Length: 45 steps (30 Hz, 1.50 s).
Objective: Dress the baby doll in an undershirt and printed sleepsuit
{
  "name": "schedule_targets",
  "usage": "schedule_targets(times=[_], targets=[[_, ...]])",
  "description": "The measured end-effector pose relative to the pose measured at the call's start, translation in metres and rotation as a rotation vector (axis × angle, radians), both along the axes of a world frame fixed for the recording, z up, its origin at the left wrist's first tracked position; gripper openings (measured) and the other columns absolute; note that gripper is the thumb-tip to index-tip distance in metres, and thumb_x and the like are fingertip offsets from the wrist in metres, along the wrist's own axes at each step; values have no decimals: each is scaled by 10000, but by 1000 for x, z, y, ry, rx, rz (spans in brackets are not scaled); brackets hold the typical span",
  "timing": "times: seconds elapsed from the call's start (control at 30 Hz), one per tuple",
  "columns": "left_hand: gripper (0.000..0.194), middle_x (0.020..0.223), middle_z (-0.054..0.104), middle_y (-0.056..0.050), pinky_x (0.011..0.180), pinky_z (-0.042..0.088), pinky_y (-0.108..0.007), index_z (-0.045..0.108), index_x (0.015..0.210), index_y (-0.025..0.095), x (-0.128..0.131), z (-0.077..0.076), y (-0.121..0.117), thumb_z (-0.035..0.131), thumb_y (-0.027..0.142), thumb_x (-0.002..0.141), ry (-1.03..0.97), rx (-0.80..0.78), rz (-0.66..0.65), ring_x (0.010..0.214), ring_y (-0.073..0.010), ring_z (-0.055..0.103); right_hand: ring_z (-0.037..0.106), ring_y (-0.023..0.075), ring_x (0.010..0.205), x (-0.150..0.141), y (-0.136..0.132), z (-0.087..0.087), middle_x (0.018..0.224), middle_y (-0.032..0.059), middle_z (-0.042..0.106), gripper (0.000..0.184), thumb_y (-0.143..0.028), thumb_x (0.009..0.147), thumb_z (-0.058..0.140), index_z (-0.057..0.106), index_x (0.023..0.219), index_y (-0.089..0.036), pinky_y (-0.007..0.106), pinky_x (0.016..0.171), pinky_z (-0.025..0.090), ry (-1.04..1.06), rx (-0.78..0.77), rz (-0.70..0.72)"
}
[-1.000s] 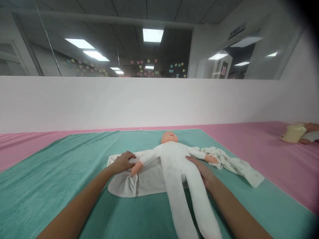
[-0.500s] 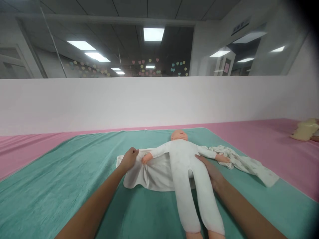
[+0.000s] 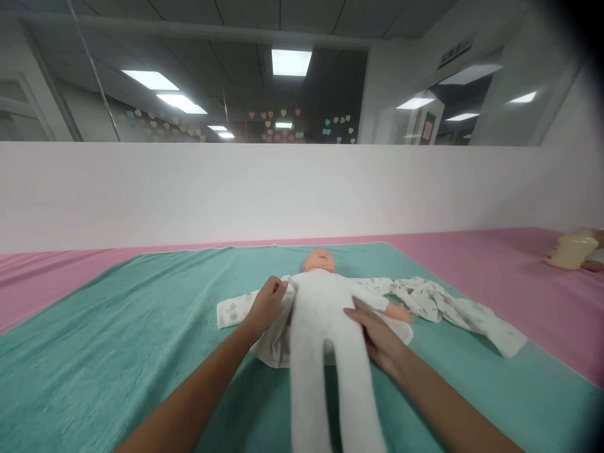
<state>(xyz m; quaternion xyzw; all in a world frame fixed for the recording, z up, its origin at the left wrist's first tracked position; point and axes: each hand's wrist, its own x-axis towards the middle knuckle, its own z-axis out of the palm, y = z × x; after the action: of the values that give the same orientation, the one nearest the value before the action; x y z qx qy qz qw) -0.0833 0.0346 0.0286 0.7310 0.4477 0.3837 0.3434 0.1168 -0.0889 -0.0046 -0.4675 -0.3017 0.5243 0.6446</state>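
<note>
A baby doll [image 3: 321,314] in a white body suit lies on its back, with its head pointing away from me. Under its torso a white baby shirt [image 3: 236,309] with small prints is spread, one sleeve stretched out to the left. My left hand [image 3: 270,303] is closed on the shirt's fabric beside the doll's shoulder, and that cloth hides the doll's arm on this side. My right hand [image 3: 380,333] grips the doll's side at the waist, fingers resting on its front. The doll's other arm sticks out above this hand.
A crumpled patterned white cloth [image 3: 453,308] lies right of the doll. Everything rests on a green blanket [image 3: 141,340] over a pink sheet [image 3: 481,251]. At the far right edge a pale yellow object [image 3: 573,250] is partly visible near another person's hand. A white wall [image 3: 264,195] with windows stands behind.
The doll has shifted left across the shirt, with my right hand on its side. My left hand has moved right with the shirt's fabric, now covering the doll's arm there.
</note>
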Motion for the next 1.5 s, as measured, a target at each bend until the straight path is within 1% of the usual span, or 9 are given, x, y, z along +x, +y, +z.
schedule_targets(times=[0.27, 0.4, 0.5, 0.57, 0.77, 0.97, 1.13, 1.3, 1.5], targets=[[213, 722, 524, 15, 554, 349, -236, 501, 780, 202, -3, 26, -13, 457, 410, 772, 136, 28, -46, 621, -126, 446, 600, 165, 798, -27, -3, 9, 957, 34, 628, 390, -409, 716, 636, 553, 1059, -243, 313, 730, 495, -76, -30, 269], [248, 925, 602, -25, 542, 402, -235, 552, 906, 208, -7, 61, -41, 531, 379, 727, 266, -135, -349, 680, -138, 540, 584, 183, 870, -25, -1, 2, 1010, 31, 617, 441, -454, 709, 627, 537, 1092, -254, 318, 759, 482, -90, 38, 205], [294, 971, 615, -35, 537, 441, -240, 566, 1010, 222, -7, 84, -68, 511, 351, 752, 292, -349, -748, 700, -147, 584, 545, 227, 1000, -24, 1, -6, 1107, 46, 589, 567, -488, 691, 631, 491, 1184, -247, 362, 837, 450, -186, 56, 137], [257, 930, 632, -26, 601, 462, -251, 597, 983, 227, -4, 88, -78, 490, 329, 772, 312, -314, -853, 745, -152, 586, 464, 236, 1130, -23, 2, -10, 1233, 42, 517, 618, -489, 705, 621, 443, 1248, -253, 378, 937, 381, -280, 72, 84], [276, 1245, 504, -4, 979, 343, -347, 556, 1051, 268, 11, 50, -62, 395, 352, 843, 271, 198, -354, 1156, -201, 418, 432, 227, 1168, -23, 3, -2, 1324, 22, 428, 519, -481, 799, 508, 429, 1269, -277, 370, 985, 344, -419, 278, 137], [507, 1405, 317, -60, 1049, 195, -480, 372, 1284, 226, 55, 31, -45, 461, 372, 807, 640, 437, -262, 1328, -286, 127, 315, 201, 1259, -15, 2, -4, 1342, 18, 395, 472, -421, 859, 420, 374, 1307, -279, 368, 1064, 227, -658, 464, 85], [464, 1301, 432, -74, 961, 317, -446, 384, 1236, 251, 128, 31, -42, 484, 335, 791, 837, 675, -390, 1229, -276, 335, 336, 221, 1233, 3, 1, -10, 1256, 36, 488, 447, -341, 841, 447, 422, 1279, -259, 383, 1052, 223, -904, 558, 124], [202, 993, 563, -91, 746, 434, -337, 491, 993, 187, 164, 31, -35, 402, 226, 816, 1024, 707, -444, 912, -219, 544, 561, 206, 883, 47, 3, -9, 962, 32, 645, 278, -340, 856, 401, 626, 991, -247, 330, 811, 397, -1087, 352, 143], [246, 1015, 538, -108, 708, 427, -345, 454, 999, 173, 167, 38, -25, 448, 185, 753, 1055, 729, -373, 922, -242, 521, 521, 234, 930, 106, 12, -19, 968, 106, 613, 274, -380, 794, 471, 595, 915, -168, 331, 776, 353, -1260, -145, -497]])
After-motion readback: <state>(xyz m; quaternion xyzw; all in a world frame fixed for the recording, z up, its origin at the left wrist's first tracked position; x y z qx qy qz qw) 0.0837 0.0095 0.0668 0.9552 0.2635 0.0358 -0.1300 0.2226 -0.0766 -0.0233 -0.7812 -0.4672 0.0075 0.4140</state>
